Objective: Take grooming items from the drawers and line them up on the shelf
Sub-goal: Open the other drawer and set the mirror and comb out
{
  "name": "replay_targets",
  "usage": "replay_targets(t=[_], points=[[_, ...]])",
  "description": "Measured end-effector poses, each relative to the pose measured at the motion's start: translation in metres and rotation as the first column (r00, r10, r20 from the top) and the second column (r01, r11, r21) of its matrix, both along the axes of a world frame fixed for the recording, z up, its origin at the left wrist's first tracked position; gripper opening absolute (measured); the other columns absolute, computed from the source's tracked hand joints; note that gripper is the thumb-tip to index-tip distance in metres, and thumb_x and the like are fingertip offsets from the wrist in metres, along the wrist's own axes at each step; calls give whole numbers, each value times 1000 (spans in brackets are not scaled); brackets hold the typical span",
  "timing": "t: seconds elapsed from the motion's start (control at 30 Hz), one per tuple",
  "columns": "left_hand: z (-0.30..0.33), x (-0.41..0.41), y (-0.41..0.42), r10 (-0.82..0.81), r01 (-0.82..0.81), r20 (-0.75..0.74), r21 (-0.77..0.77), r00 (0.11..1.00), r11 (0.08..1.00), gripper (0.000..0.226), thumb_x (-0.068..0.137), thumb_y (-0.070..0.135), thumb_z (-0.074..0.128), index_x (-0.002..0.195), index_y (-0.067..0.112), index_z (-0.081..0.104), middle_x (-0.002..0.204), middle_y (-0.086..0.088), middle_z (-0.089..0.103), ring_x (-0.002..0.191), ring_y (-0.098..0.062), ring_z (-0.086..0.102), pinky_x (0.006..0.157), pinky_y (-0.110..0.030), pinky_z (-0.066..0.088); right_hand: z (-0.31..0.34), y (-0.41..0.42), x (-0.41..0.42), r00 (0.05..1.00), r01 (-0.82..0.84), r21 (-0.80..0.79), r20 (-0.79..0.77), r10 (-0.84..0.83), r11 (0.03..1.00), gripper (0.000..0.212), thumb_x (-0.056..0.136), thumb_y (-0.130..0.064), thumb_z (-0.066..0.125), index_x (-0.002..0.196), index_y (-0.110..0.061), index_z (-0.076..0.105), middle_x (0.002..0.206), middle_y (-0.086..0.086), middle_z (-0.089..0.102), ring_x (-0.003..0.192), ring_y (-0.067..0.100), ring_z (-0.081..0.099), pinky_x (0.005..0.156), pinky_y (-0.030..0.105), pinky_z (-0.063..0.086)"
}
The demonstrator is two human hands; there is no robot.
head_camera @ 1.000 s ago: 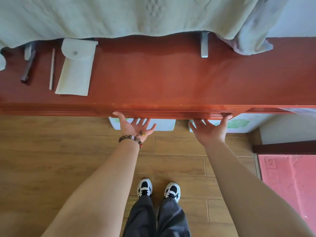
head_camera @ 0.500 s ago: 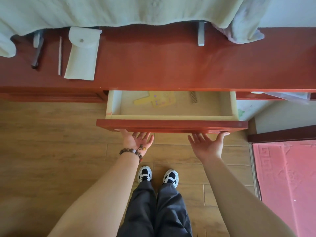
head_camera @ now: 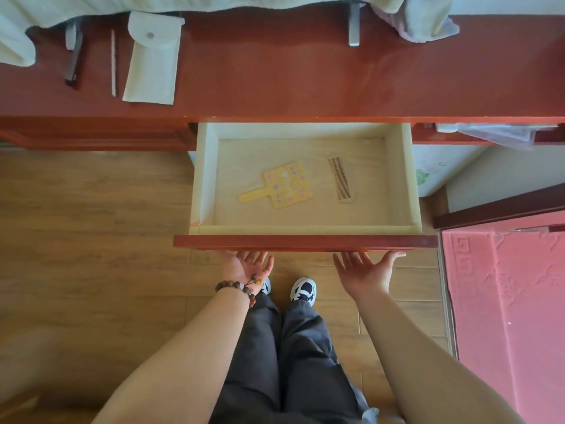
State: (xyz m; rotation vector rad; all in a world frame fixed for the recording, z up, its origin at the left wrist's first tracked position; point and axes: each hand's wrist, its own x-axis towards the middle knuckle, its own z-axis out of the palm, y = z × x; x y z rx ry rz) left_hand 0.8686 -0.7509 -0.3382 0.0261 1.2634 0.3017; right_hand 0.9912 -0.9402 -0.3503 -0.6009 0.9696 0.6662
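Red-lacquered drawer (head_camera: pixel 305 241) stands pulled out from the desk (head_camera: pixel 305 84); I have both hands palm-up under its front, left hand (head_camera: pixel 247 266) and right hand (head_camera: pixel 365 272), fingers spread. Inside lie a yellow hand mirror (head_camera: pixel 282 185) and a brown comb (head_camera: pixel 340 178), apart.

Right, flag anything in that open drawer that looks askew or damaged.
Nothing looks damaged. The yellow hand mirror lies at a slant, handle toward the left, and the brown comb lies apart to its right in the drawer.
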Motion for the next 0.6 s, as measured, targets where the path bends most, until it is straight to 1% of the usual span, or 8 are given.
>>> replay_targets(t=[0.1, 0.27, 0.33, 0.4, 0.43, 0.5, 0.57, 0.6], points=[[6, -4, -1, -11, 11, 6, -7, 1000, 1000, 57, 96, 58, 21, 111, 11, 48, 144, -11, 41, 135, -31, 38, 107, -51, 31, 5, -4, -2, 1000, -2, 8, -3, 2, 1000, 108, 69, -85, 43, 145, -9, 32, 142, 15, 44, 136, 29, 38, 114, 50, 26], [12, -9, 0, -32, 32, 12, -14, 999, 999, 73, 94, 63, 20, 147, 13, 25, 153, -11, 31, 135, -32, 38, 107, -55, 31, 7, -4, -2, 1000, -15, -10, -3, 15, 1000, 106, 73, -84, 40, 146, -8, 31, 144, 17, 41, 137, 30, 37, 115, 50, 25], [16, -14, -1, -124, 124, -17, -13, 992, 992, 74, 93, 65, 20, 145, 13, 30, 147, -12, 40, 130, -33, 44, 102, -54, 36, 11, -7, -3, 999, -54, -46, -3, 54, 997, 100, 78, -81, 36, 146, -8, 30, 144, 18, 41, 137, 30, 37, 115, 49, 25], [24, -19, -6, -335, 336, -69, 6, 940, 942, 71, 94, 63, 20, 139, 11, 39, 134, -15, 51, 119, -33, 52, 94, -52, 44, 15, -7, -6, 981, -194, -145, 3, 196, 970, 86, 87, -73, 31, 142, -7, 35, 136, 20, 47, 131, 31, 44, 110, 48, 31], [32, -19, -10, -468, 472, -94, 22, 879, 881, 68, 96, 59, 21, 136, 9, 43, 127, -15, 56, 113, -32, 56, 89, -49, 47, 19, -7, -10, 937, -339, -240, 4, 350, 910, 76, 92, -66, 30, 139, -7, 40, 130, 18, 52, 124, 30, 50, 105, 47, 37], [56, -19, -21, -721, 731, -127, 68, 681, 679, 58, 99, 49, 24, 127, 6, 52, 116, -15, 63, 106, -30, 60, 86, -45, 48, 36, -5, -22, 703, -641, -450, -18, 711, 622, 55, 98, -49, 38, 128, -4, 51, 117, 14, 62, 105, 25, 61, 89, 40, 46], [86, -17, -25, -830, 840, -157, 206, 536, 503, 50, 101, 40, 27, 118, 6, 59, 107, -14, 69, 101, -28, 65, 89, -42, 49, 61, -2, -31, 408, -768, -536, 10, 913, 350, 38, 97, -33, 50, 116, -3, 59, 109, 14, 67, 95, 21, 65, 82, 34, 50], [104, -14, -24, -843, 837, -167, 318, 511, 445, 45, 101, 37, 30, 114, 7, 61, 103, -14, 70, 98, -27, 67, 88, -41, 50, 76, 1, -33, 320, -787, -539, 61, 946, 301, 32, 96, -28, 53, 112, -2, 62, 105, 14, 69, 93, 21, 67, 84, 34, 52]])
